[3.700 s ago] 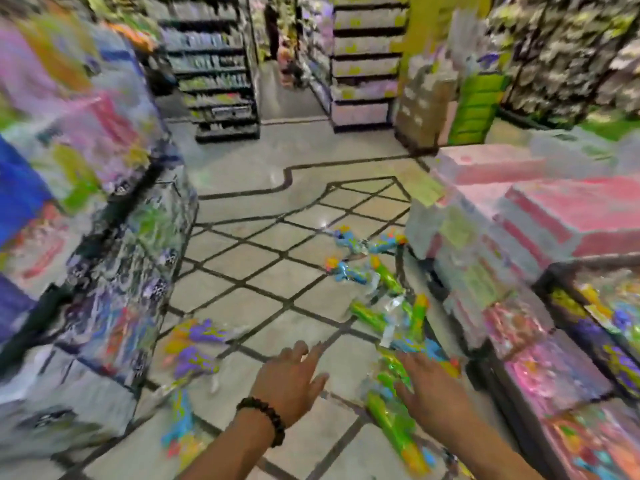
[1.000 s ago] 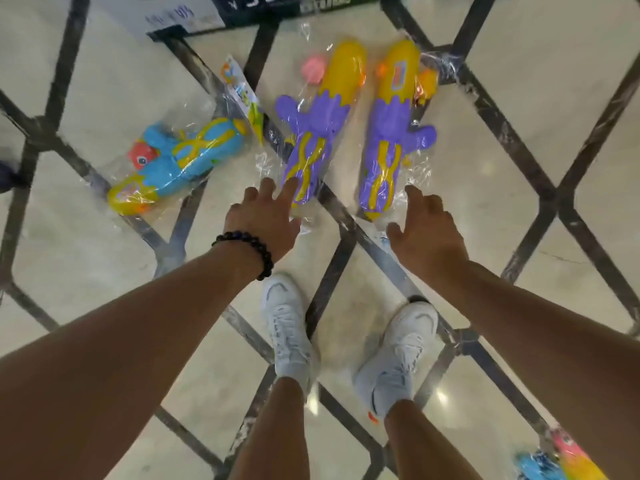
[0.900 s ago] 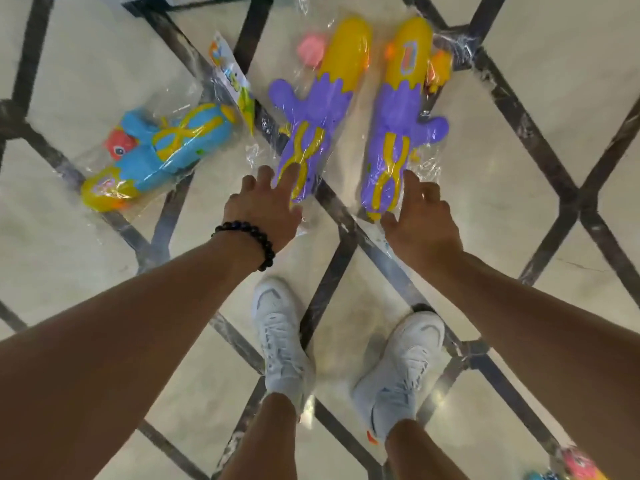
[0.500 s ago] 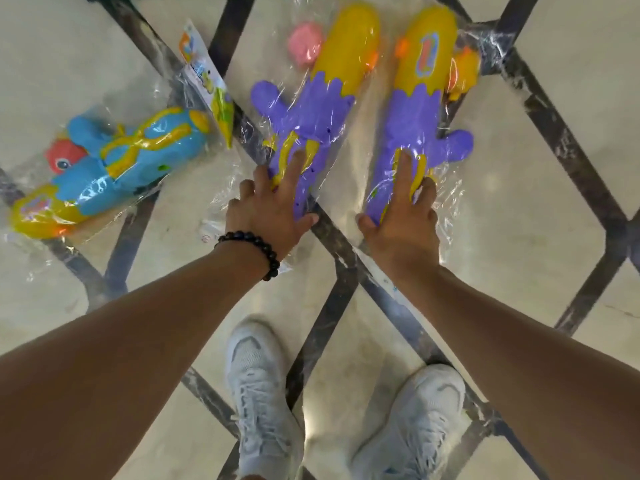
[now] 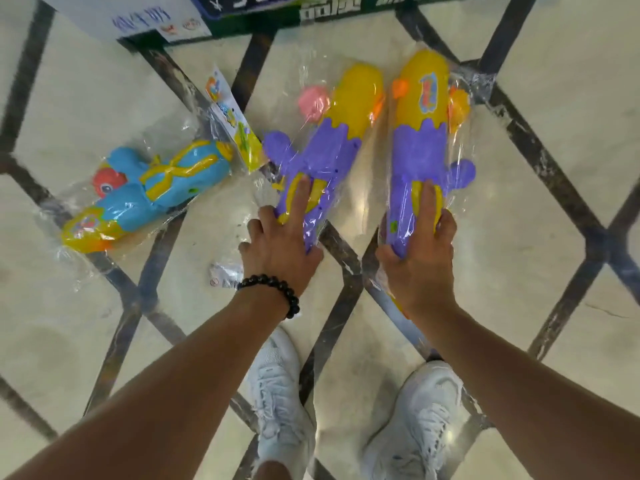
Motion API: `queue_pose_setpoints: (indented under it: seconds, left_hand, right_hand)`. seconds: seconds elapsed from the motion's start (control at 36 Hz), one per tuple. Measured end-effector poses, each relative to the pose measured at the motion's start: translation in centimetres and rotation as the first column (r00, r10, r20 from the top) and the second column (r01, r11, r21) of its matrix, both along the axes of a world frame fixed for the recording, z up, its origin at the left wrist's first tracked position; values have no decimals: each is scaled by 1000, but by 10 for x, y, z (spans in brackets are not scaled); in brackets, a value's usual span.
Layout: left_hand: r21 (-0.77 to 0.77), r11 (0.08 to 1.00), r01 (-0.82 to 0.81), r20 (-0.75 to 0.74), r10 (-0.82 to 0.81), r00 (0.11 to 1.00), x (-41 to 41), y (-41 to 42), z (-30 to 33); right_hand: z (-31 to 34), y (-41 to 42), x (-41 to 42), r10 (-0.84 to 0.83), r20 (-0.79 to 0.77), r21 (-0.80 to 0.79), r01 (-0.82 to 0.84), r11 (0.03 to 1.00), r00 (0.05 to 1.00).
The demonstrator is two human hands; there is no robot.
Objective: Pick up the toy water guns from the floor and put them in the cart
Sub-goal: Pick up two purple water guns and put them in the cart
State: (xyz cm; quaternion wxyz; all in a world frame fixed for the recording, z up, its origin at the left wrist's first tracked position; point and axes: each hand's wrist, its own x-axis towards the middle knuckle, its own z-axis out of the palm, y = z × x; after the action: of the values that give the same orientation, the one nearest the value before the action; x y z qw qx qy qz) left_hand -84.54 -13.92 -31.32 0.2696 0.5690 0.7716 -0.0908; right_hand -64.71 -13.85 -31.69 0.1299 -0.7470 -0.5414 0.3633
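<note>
I see two bagged purple-and-yellow water guns on the floor [image 5: 519, 168] — my left hand [image 5: 280, 251] curls round the left gun [image 5: 329, 147], my right hand [image 5: 420, 261] grips the right gun [image 5: 420, 150]. A blue gun [image 5: 162, 181] lies untouched at far left.

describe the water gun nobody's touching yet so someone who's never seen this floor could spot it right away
Start at the person's two white shoes on the tiled floor. Of three bagged guns ahead, it is the blue water gun, lying off to the left. The purple and yellow guns each have a hand on them; it alone is blue and untouched.
</note>
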Motion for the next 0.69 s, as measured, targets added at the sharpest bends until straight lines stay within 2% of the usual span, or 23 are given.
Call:
queue_pose_setpoints:
  seconds: [0.14,0.33,0.69]
  left_hand:
    - [-26,995,-96,79,98,992,5,-33,89]
    - [-35,979,-199,81,202,976,-13,-55,219]
    - [189,923,-336,72,328,942,-78,-61,470]
  right_hand:
    - [92,-24,-2,20,-6,-56,-21,998,1000]
    - [237,-33,-20,128,15,-68,-127,990,992]
    - [495,9,-71,353,41,13,-353,935,935]
